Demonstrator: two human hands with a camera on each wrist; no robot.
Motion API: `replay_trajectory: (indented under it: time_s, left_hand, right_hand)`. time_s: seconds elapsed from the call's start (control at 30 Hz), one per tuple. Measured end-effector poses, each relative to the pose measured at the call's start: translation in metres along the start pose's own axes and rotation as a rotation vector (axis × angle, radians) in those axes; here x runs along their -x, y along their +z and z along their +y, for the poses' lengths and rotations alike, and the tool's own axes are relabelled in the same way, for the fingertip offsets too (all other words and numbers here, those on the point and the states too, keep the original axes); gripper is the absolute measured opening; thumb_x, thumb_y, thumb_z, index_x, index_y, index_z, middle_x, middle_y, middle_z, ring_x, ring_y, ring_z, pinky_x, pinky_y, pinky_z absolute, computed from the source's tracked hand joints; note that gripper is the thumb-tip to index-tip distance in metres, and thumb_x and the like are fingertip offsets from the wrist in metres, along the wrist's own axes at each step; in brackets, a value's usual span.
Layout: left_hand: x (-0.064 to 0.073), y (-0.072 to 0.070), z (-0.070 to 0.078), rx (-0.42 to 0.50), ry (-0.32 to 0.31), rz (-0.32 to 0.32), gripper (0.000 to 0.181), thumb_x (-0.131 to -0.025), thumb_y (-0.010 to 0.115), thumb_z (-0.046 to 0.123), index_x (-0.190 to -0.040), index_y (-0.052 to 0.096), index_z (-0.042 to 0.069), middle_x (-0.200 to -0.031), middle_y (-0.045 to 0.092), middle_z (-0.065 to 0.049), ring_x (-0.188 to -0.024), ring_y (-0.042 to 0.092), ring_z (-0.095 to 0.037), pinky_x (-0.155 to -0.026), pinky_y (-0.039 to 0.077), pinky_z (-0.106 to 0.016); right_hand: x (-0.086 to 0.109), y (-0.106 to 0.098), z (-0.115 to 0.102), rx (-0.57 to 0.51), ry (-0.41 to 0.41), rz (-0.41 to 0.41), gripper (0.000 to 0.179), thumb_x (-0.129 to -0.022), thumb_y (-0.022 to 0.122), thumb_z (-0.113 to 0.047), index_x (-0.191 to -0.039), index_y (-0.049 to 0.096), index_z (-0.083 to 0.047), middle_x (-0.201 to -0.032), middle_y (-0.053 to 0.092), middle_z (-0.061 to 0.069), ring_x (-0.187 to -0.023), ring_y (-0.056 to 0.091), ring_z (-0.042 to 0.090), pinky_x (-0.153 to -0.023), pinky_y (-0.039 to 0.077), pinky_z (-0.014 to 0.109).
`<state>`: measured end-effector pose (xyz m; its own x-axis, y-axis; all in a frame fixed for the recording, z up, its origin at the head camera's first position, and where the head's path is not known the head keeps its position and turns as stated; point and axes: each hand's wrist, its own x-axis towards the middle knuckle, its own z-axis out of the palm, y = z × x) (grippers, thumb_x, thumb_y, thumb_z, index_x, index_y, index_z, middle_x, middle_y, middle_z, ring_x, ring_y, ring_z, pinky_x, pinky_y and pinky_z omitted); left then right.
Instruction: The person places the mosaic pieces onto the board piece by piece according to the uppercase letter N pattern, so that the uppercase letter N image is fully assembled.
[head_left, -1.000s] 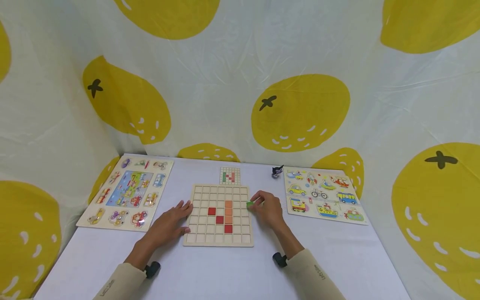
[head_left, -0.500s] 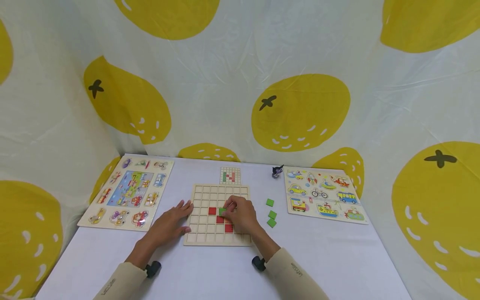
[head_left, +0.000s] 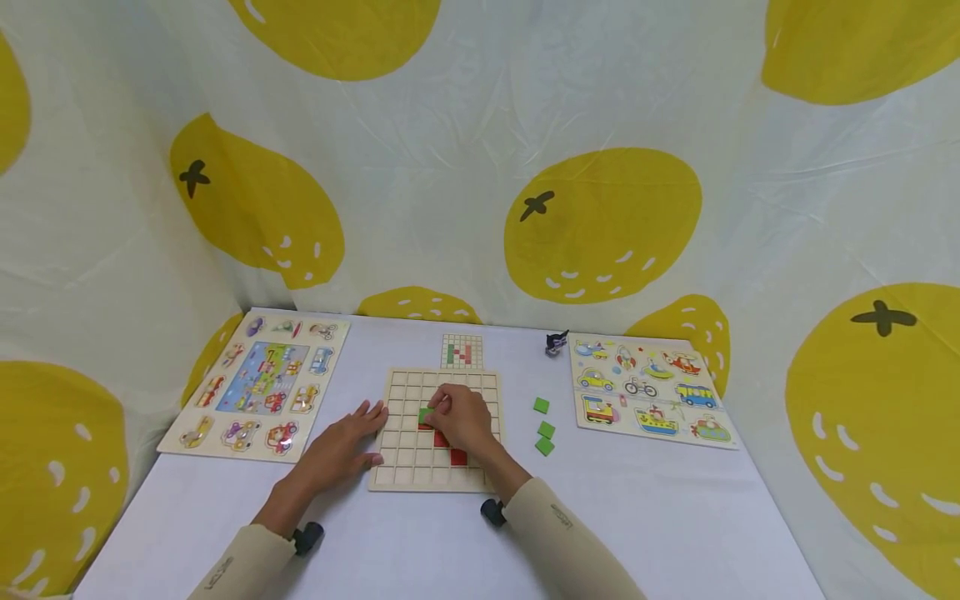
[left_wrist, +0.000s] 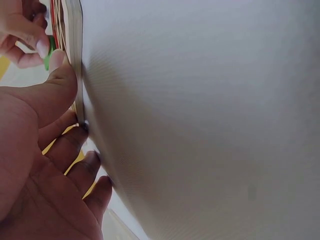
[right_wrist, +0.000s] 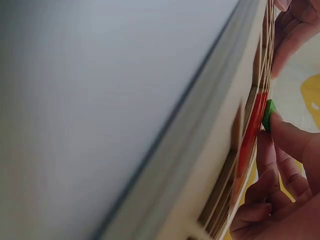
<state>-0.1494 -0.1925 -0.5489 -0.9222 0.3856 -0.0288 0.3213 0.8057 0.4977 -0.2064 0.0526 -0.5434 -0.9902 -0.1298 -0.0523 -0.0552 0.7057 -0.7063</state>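
Observation:
A wooden grid board (head_left: 397,475) lies on the table. My right hand (head_left: 463,419) is over it and pinches a small green square tile (head_left: 425,415) between thumb and fingers, just above a red tile (head_left: 425,427) that is mostly covered. Two more red tiles (head_left: 458,457) sit in grid cells, stepping down to the right. Part of the grid is hidden behind the right hand. At the board's left side rests my left hand (head_left: 341,447), its fingers extended and its thumb (left_wrist: 57,82) touching the board's edge.
Three loose green tiles (head_left: 546,430) lie right of the board. Behind it is a small pattern card (head_left: 462,352). Picture puzzles stand at left (head_left: 225,396) and right (head_left: 637,367), with a small dark figurine (head_left: 556,343) near the right one.
My right hand has carried the green tile from beyond the board's right edge leftward over the grid, uncovering the loose green tiles. The left hand has stayed in place.

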Motion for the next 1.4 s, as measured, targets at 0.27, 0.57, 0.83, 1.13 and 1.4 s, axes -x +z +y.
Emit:
replay_trajectory:
  time_s: [0.27, 0.57, 0.83, 1.13, 1.4]
  left_hand:
    - [-0.001, 0.002, -0.003, -0.003, 0.002, -0.001, 0.084, -0.090, 0.085, 0.025, -0.162, 0.043, 0.007, -0.172, 0.036, -0.011, -0.162, 0.028, -0.041, -0.125, 0.033, -0.067]
    - [-0.002, 0.004, -0.003, 0.007, 0.000, -0.001, 0.086, -0.089, 0.086, 0.026, -0.162, 0.043, 0.008, -0.172, 0.036, -0.011, -0.162, 0.028, -0.040, -0.125, 0.033, -0.067]
    - [-0.002, 0.006, 0.000, 0.005, -0.008, -0.009, 0.087, -0.088, 0.086, 0.027, -0.162, 0.043, 0.009, -0.171, 0.036, -0.012, -0.162, 0.028, -0.041, -0.124, 0.034, -0.068]
    - [-0.001, 0.006, -0.001, -0.015, -0.005, -0.005, 0.087, -0.089, 0.086, 0.027, -0.162, 0.043, 0.008, -0.171, 0.037, -0.011, -0.162, 0.029, -0.040, -0.125, 0.034, -0.065]
    - [0.000, 0.003, -0.001, -0.026, -0.009, 0.006, 0.087, -0.088, 0.087, 0.026, -0.161, 0.044, 0.008, -0.171, 0.038, -0.011, -0.162, 0.029, -0.040, -0.125, 0.034, -0.066]
  right_hand:
    - [-0.010, 0.006, -0.013, 0.026, 0.016, -0.013, 0.019, -0.086, 0.090, -0.027, -0.090, 0.072, -0.022, -0.072, 0.066, -0.009, -0.066, 0.059, 0.008, -0.058, 0.044, 0.027]
    - [-0.016, 0.009, -0.027, 0.077, 0.045, -0.007, 0.020, -0.086, 0.089, -0.028, -0.087, 0.071, -0.019, -0.073, 0.065, -0.008, -0.066, 0.057, 0.011, -0.060, 0.041, 0.028]
    - [-0.022, 0.014, -0.026, 0.115, 0.045, -0.010, 0.018, -0.088, 0.088, -0.027, -0.078, 0.072, -0.024, -0.070, 0.064, -0.008, -0.066, 0.058, 0.012, -0.057, 0.042, 0.029]
    - [-0.007, -0.007, -0.014, -0.031, 0.011, -0.074, 0.014, -0.089, 0.087, -0.025, -0.098, 0.078, -0.021, -0.082, 0.071, -0.007, -0.075, 0.063, 0.012, -0.064, 0.049, 0.028]
    - [0.006, -0.042, 0.020, -0.105, 0.045, 0.013, 0.020, -0.088, 0.088, -0.025, -0.105, 0.077, -0.019, -0.090, 0.072, -0.003, -0.088, 0.063, 0.018, -0.074, 0.049, 0.032]
